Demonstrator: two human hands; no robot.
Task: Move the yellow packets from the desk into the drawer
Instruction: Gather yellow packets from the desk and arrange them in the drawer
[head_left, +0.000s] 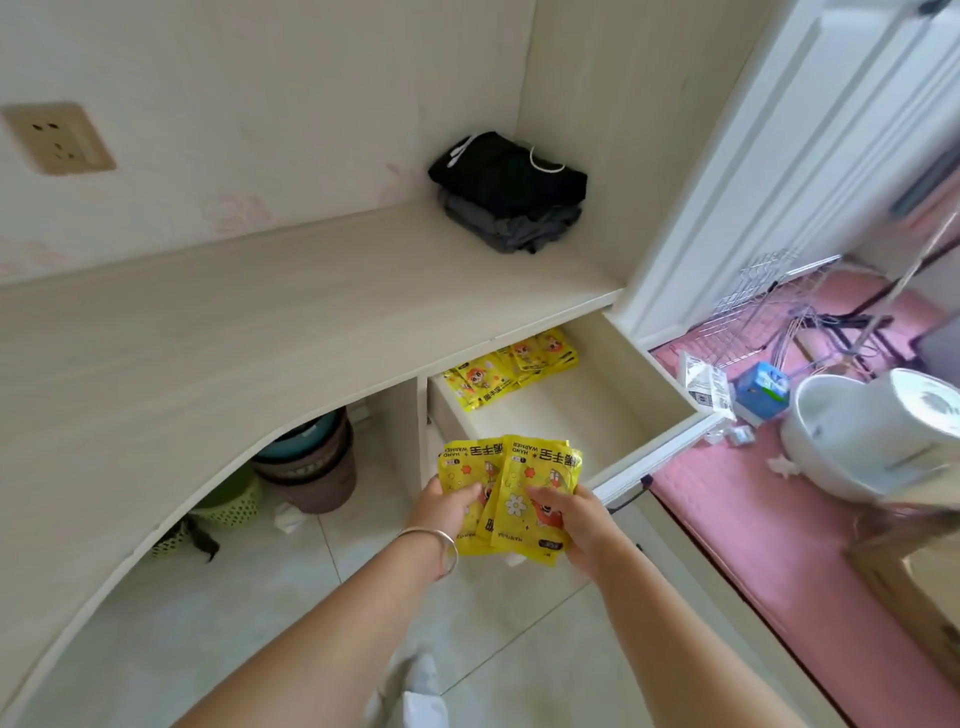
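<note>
I hold a small stack of yellow hand-warmer packets (524, 478) between both hands, just in front of the open drawer (628, 384). My left hand (447, 506) grips the stack's left side, and a bangle sits on that wrist. My right hand (571, 519) grips its right side. Several more yellow packets (511, 371) lie at the back of the drawer, partly under the desk top (260, 332). No yellow packets show on the desk top.
Folded dark clothes (511, 192) sit at the desk's back right corner. Bins and baskets (306, 462) stand under the desk. A white door frame (727, 182) rises to the right. A pink mat (769, 530) carries a white appliance (872, 436) and clutter.
</note>
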